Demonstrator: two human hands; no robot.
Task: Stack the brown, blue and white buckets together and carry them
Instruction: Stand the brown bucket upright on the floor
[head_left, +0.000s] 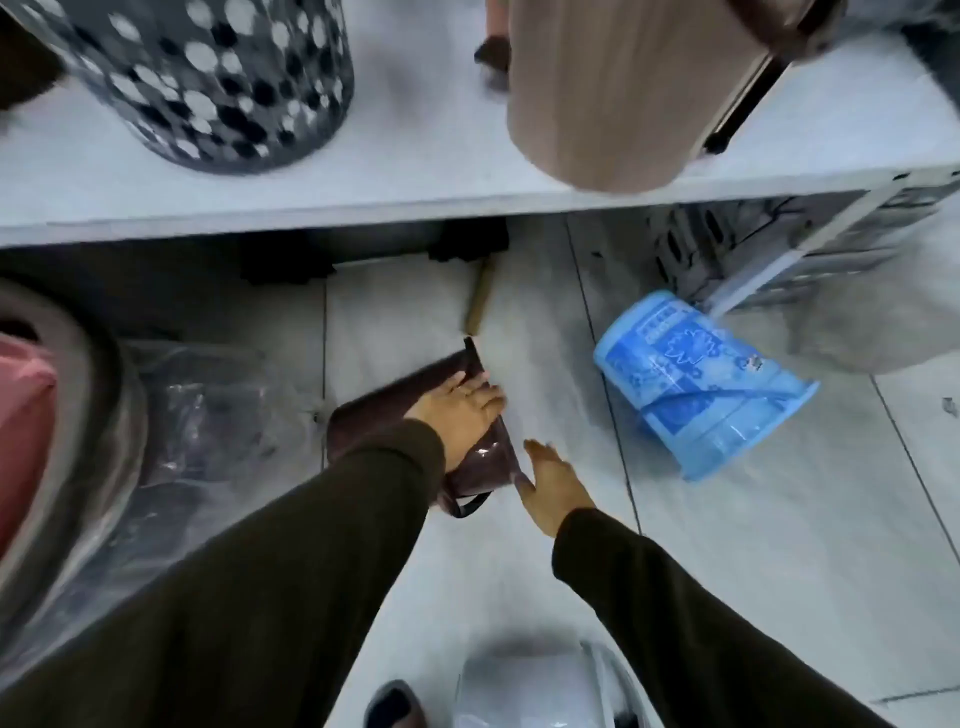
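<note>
A person in dark sleeves bends over a tiled floor, both arms reaching toward a brown bucket lying on its side just below a white shelf. The left hand lies flat on the bucket's upper wall, fingers spread and not curled round anything, while the right hand hovers open just beside the rim, apparently not yet touching. A blue bucket, printed with a pale pattern, lies tipped over near the shelf's leg, well apart to the right. A white bucket sits at the bottom edge of the view, close to the person's feet.

All three look like thin, light moulded plastic: stiff enough to nest, but glossy and likely slippery against a flat palm. The rim or the dark wire handle would likely give a surer hold than the smooth wall.
</note>
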